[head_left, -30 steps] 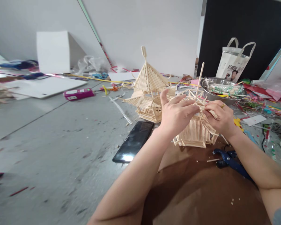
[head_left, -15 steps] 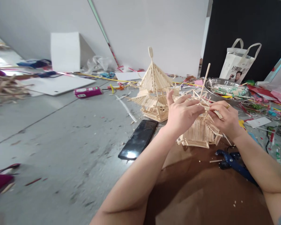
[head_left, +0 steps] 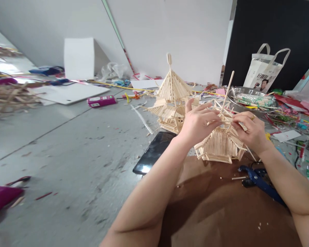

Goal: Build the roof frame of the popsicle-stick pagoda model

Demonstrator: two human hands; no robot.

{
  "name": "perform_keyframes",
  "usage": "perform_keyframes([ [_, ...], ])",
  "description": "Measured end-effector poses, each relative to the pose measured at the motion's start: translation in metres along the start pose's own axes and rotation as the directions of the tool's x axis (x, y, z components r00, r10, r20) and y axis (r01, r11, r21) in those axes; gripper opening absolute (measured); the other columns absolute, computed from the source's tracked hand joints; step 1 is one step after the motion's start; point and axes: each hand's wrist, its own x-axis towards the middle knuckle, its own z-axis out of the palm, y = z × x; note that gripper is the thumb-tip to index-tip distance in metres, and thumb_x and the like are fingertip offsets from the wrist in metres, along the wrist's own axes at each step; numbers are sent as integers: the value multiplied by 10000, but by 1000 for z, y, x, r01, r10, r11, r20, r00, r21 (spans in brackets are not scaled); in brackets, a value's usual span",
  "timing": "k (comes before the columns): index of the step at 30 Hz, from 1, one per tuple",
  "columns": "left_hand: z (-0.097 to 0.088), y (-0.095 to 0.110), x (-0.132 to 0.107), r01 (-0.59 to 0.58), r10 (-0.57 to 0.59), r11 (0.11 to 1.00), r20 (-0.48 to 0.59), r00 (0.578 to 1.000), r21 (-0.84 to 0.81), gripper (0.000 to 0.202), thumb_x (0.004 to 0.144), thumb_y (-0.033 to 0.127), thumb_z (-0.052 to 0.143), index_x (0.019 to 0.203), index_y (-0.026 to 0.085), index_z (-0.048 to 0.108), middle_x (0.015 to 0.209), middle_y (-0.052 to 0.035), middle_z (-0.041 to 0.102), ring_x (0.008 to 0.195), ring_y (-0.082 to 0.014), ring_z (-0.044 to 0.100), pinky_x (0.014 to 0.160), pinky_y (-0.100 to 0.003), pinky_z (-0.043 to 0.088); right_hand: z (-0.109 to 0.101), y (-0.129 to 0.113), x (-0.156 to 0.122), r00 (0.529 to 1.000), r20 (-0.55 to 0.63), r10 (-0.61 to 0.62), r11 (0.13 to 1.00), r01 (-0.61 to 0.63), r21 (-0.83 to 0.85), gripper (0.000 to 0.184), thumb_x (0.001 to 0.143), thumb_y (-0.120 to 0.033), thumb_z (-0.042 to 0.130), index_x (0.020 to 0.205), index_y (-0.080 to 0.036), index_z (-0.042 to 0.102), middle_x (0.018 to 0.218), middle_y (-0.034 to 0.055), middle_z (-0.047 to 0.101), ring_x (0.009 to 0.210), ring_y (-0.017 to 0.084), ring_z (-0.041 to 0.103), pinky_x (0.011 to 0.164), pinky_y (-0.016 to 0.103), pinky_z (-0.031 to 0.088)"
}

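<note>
A pagoda-like model of thin wooden sticks [head_left: 218, 149] stands before me on brown paper, its sloping lower roof facing me. Over its upper part, a short thin wooden stick [head_left: 227, 120] lies between the fingertips of both hands. My left hand [head_left: 197, 121] pinches its left end, with the other fingers raised. At the other end, my right hand [head_left: 252, 128] closes thumb and fingers on it, a ring on one finger. Whether the stick touches the model is unclear. One long stick [head_left: 228, 87] rises steeply behind the fingers.
Behind my left hand stands a second stick model [head_left: 173, 87] with a pointed roof. A black phone [head_left: 153, 152] lies left of my forearm, and a blue tool [head_left: 260, 181] beside the right one. A metal bowl of sticks [head_left: 253, 99] and a white bag [head_left: 264, 70] are farther back.
The whole view has shifted slightly, so things appear a little farther right. My fingers have adjusted slightly at the stick, which shows more plainly between them. Both hands remain over the model.
</note>
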Motion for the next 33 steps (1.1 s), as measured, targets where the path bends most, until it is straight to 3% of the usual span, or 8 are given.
perform_keyframes([
  [15,5,1,-2,-42,42,999,-50,998,5,188,842,365,540,703,299,647,832,80,713,988,-155,588,1042,-453,174,-1,2,-1,1000,7,-7,1000,7,-9,94,791,-151,547,850,-222,530,826,23,655,799,141,619,720,268,499],
  [33,5,3,-1,31,-31,1000,-35,999,-5,145,800,388,591,689,319,653,772,80,708,954,-177,543,963,-432,213,-1,2,-2,1000,13,1,1000,-1,5,90,796,-155,539,857,-222,540,841,30,654,808,144,618,730,273,498],
])
